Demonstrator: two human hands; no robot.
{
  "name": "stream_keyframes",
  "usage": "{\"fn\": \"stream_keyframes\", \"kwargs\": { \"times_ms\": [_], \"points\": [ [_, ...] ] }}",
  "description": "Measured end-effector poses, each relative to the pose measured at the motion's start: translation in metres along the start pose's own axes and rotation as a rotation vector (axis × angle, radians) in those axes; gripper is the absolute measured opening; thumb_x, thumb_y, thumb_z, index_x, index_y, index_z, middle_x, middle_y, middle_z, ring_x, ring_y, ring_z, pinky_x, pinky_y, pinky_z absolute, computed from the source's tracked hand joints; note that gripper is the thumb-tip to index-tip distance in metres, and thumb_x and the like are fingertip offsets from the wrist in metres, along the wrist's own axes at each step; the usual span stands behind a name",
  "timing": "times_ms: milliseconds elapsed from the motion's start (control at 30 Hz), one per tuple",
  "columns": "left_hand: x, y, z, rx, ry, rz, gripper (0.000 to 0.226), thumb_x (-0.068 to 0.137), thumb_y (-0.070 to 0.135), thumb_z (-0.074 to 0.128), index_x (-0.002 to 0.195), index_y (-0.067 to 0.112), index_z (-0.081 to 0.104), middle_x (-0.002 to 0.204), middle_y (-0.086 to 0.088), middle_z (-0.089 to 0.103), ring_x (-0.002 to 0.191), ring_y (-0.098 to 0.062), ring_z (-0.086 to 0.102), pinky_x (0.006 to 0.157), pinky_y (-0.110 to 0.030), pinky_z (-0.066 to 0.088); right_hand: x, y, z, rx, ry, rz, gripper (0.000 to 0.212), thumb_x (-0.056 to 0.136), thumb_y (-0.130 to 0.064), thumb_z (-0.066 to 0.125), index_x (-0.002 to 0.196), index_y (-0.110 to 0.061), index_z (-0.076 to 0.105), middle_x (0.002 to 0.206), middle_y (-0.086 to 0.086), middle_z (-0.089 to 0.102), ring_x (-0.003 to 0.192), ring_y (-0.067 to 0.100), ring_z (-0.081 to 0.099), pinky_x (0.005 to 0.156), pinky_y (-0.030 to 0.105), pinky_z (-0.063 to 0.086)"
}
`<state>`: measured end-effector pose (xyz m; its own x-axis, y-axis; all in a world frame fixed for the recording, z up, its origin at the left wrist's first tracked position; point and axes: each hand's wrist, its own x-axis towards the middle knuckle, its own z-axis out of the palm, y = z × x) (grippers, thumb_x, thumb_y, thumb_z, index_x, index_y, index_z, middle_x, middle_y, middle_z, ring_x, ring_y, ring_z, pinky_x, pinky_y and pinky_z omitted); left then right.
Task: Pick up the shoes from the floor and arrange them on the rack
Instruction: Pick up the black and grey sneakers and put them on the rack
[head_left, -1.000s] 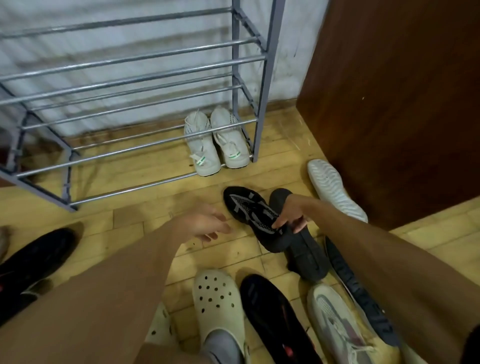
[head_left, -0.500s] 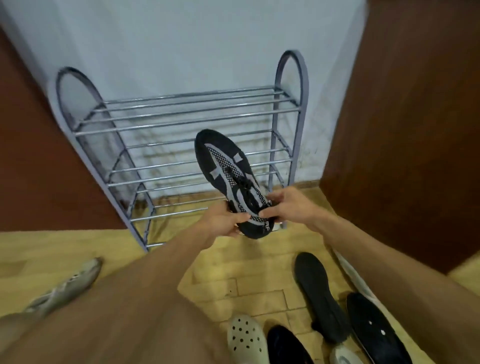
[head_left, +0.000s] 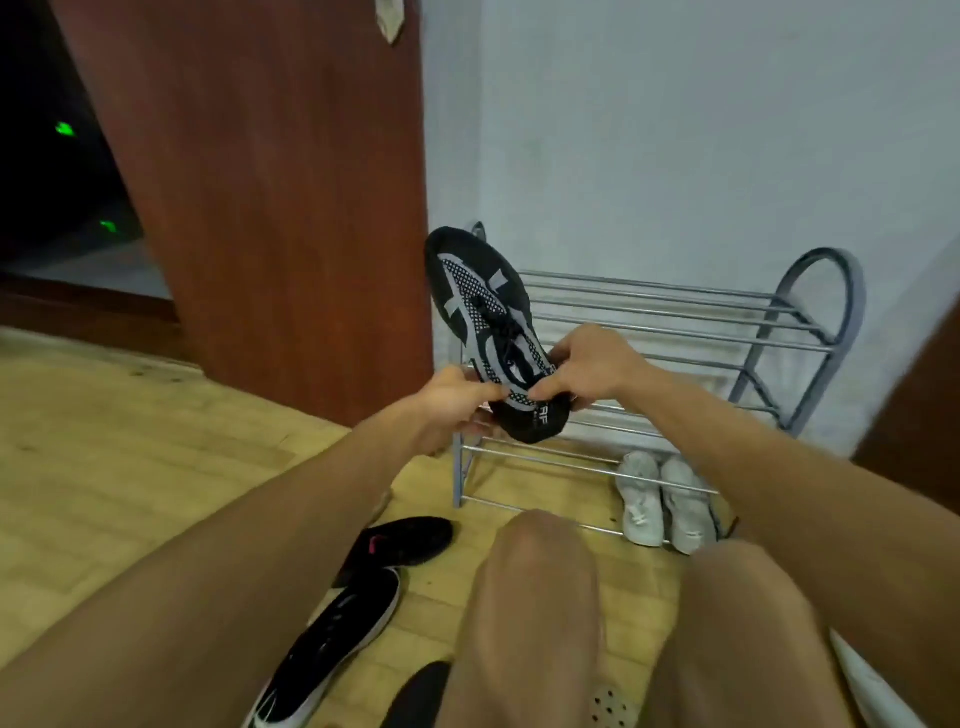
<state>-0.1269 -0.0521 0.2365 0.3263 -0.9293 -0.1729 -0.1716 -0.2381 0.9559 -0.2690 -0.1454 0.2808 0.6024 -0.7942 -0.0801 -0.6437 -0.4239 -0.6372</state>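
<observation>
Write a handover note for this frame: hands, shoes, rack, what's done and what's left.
Left hand and right hand both pinch the heel end of the black-and-grey shoe, held toe-up in front of the rack.
Done: white pair sits at the rack's bottom right.
To do: shelve this shoe, then the black shoe with pink and the black shoe with white sole on the floor.

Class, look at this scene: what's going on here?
A person holds a black and grey mesh shoe by its heel end, left hand and right hand both in a grip on it, toe raised in front of the metal shoe rack. It is not yet on a shelf. A pair of white sneakers sits at the rack's bottom; black shoes lie on the floor.
</observation>
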Motion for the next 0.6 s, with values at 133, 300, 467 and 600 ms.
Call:
{"fn": "stream_keyframes", "kwargs": {
  "times_ms": [133,300,467,600],
  "points": [
    [-0.021,-0.047,-0.049,-0.068,0.114,-0.086,0.023,0.088,0.028,0.065,0.097,0.007,0.066,0.097,-0.02,0.072,0.083,-0.028,0.063,0.086,-0.044,0.053,0.015,-0.025,0.061,0.071,-0.039,0.049,0.037,0.067,-0.015,0.086,0.099,-0.001,0.074,0.092,0.013,0.076,0.079,0.028,0.074,0.073,0.04,0.062],
    [-0.033,-0.133,-0.098,-0.024,0.215,-0.262,0.019,0.096,0.025,0.054,0.107,0.01,0.059,0.104,-0.003,0.06,0.093,-0.022,0.06,0.089,-0.036,0.051,0.037,-0.024,0.147,0.192,-0.128,0.154,0.036,0.066,-0.017,0.088,0.095,-0.002,0.074,0.09,0.012,0.076,0.072,0.026,0.073,0.073,0.04,0.062],
    [-0.042,-0.23,-0.131,0.005,0.239,-0.469,0.018,0.093,0.022,0.056,0.106,0.009,0.059,0.086,-0.008,0.058,0.075,-0.019,0.058,0.068,-0.029,0.047,0.052,-0.015,0.23,0.311,-0.293,0.326,0.041,0.073,-0.01,0.083,0.106,0.006,0.065,0.103,0.019,0.071,0.076,0.031,0.069,0.051,0.028,0.058],
    [-0.052,-0.299,-0.138,0.028,0.256,-0.651,0.01,0.092,0.01,0.054,0.095,0.003,0.061,0.074,-0.01,0.051,0.054,-0.015,0.047,0.046,-0.021,0.038,0.055,0.009,0.291,0.374,-0.374,0.436,0.04,0.078,-0.004,0.078,0.114,0.004,0.061,0.114,0.012,0.067,0.105,0.032,0.065,0.085,0.04,0.058]
  ]
}}
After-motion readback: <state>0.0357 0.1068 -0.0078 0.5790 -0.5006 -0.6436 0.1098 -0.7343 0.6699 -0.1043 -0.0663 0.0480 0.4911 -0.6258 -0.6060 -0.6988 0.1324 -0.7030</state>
